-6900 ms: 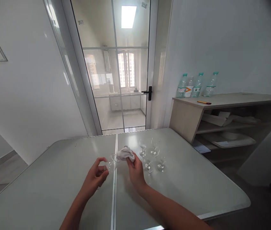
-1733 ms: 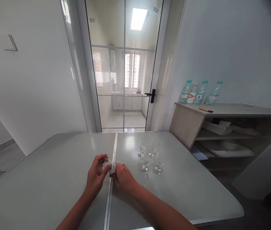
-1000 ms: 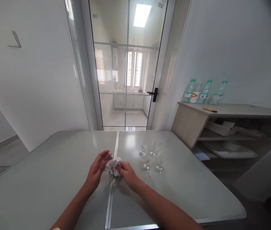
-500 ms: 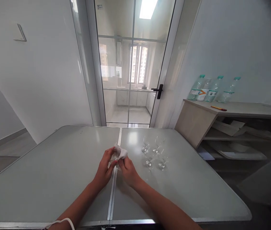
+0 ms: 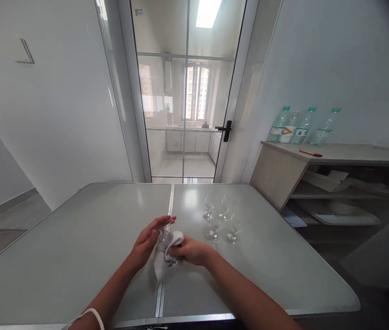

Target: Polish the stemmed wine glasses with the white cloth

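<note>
In the middle of the table, my right hand (image 5: 191,250) is closed on a white cloth (image 5: 161,266), which hangs down in a loose corner. A clear glass (image 5: 166,237) shows between the folds of the cloth and my left palm, partly hidden. My left hand (image 5: 148,238) is open, its fingers stretched out along the far side of the glass; whether it touches is hard to see. To the right, several clear stemmed glasses (image 5: 214,234) stand upright on the table.
The grey table (image 5: 77,256) has a metal seam down its middle. At right stands a wooden cabinet (image 5: 277,176), with plastic bottles (image 5: 304,128) and an orange-red pen-like object (image 5: 310,153) on top. A glazed door (image 5: 184,101) is behind the table.
My left fingers have uncurled from the glass and straightened. The cloth, earlier bunched, now hangs open below my right hand. The standing glasses have not moved.
</note>
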Motion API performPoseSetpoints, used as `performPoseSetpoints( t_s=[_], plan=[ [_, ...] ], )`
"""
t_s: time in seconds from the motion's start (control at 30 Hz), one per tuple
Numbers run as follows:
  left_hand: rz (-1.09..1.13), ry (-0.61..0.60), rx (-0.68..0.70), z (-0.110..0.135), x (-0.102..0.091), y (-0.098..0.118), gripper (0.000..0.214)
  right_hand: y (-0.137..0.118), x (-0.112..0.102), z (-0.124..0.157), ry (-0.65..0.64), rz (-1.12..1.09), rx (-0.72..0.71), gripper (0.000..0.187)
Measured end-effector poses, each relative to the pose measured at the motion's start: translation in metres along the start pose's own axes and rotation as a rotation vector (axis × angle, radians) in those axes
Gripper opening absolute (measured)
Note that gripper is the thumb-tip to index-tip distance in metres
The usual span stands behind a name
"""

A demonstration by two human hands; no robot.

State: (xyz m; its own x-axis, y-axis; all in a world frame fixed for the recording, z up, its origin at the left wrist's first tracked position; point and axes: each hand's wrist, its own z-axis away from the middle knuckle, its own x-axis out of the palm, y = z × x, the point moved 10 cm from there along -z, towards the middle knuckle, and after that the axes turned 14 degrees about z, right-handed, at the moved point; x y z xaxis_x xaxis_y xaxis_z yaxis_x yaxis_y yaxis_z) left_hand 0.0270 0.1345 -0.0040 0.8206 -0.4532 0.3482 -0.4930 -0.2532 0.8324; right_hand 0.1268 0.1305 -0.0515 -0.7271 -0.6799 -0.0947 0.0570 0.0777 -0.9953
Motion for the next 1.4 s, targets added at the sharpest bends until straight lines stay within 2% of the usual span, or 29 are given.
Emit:
performPoseSetpoints(
  t_s=[0.07, 0.13, 0.2, 0.27, 0.33, 0.4, 0.5, 0.53, 0.57, 0.6, 0.67, 0.73, 0.77, 0.93, 1.07, 1.13, 1.23, 1.33, 1.4],
  plan=[
    [-0.097, 0.057, 0.048, 0.001, -0.007, 0.002, 0.051, -0.009, -0.006, -0.002, 0.105, 0.199, -0.082, 0.026],
    [-0.183, 0.138, 0.126, 0.002, -0.014, 0.007, 0.049, -0.022, -0.021, 0.002, 0.343, 0.480, -0.172, 0.013],
    [-0.242, 0.182, 0.191, 0.002, -0.015, 0.014, 0.048, -0.035, -0.031, 0.011, 0.569, 0.737, -0.250, 0.026],
    [-0.279, 0.154, 0.227, 0.000, -0.010, 0.019, 0.048, -0.043, -0.033, 0.017, 0.664, 0.824, -0.313, 0.034],
    [-0.312, 0.081, 0.250, -0.002, 0.000, 0.025, 0.048, -0.042, -0.034, 0.016, 0.638, 0.714, -0.333, 0.025],
    [-0.349, 0.014, 0.275, -0.001, 0.008, 0.031, 0.046, -0.036, -0.044, 0.017, 0.673, 0.480, -0.300, 0.008],
    [-0.416, 0.000, 0.337, 0.005, 0.011, 0.042, 0.045, -0.017, -0.070, 0.030, 0.946, 0.083, -0.194, 0.020],
    [-0.443, 0.015, 0.364, 0.007, 0.009, 0.046, 0.046, -0.008, -0.074, 0.032, 0.999, -0.040, -0.159, 0.026],
    [-0.473, 0.034, 0.390, 0.009, 0.007, 0.049, 0.046, -0.001, -0.072, 0.029, 0.982, -0.152, -0.128, 0.032],
    [-0.507, 0.047, 0.412, 0.010, 0.005, 0.051, 0.046, 0.005, -0.067, 0.020, 0.904, -0.253, -0.104, 0.038],
    [-0.581, 0.046, 0.442, 0.013, 0.003, 0.051, 0.048, 0.011, -0.051, 0.001, 0.683, -0.401, -0.076, 0.045],
    [-0.671, 0.014, 0.462, 0.015, 0.005, 0.046, 0.050, 0.013, -0.042, -0.009, 0.546, -0.439, -0.072, 0.043],
    [-0.724, -0.013, 0.469, 0.016, 0.007, 0.042, 0.051, 0.014, -0.042, -0.011, 0.530, -0.414, -0.076, 0.041],
    [-0.964, -0.198, 0.507, 0.022, 0.031, 0.021, 0.053, 0.019, -0.063, -0.006, 0.647, -0.187, -0.072, 0.032],
    [-0.965, -0.146, 0.544, 0.022, 0.032, 0.033, 0.055, 0.019, -0.074, -0.001, 0.743, -0.189, -0.087, 0.036],
    [-0.927, -0.139, 0.537, 0.020, 0.031, 0.038, 0.054, 0.015, -0.070, -0.006, 0.685, -0.246, -0.122, 0.039],
    [-0.938, -0.201, 0.528, 0.020, 0.039, 0.035, 0.055, 0.011, -0.060, -0.011, 0.604, -0.273, -0.125, 0.035],
    [-1.008, -0.220, 0.545, 0.022, 0.042, 0.033, 0.057, 0.001, -0.065, -0.002, 0.697, -0.174, -0.163, 0.036],
    [-1.022, -0.134, 0.562, 0.020, 0.035, 0.040, 0.056, -0.011, -0.066, 0.006, 0.738, -0.013, -0.191, 0.039]
  ],
)
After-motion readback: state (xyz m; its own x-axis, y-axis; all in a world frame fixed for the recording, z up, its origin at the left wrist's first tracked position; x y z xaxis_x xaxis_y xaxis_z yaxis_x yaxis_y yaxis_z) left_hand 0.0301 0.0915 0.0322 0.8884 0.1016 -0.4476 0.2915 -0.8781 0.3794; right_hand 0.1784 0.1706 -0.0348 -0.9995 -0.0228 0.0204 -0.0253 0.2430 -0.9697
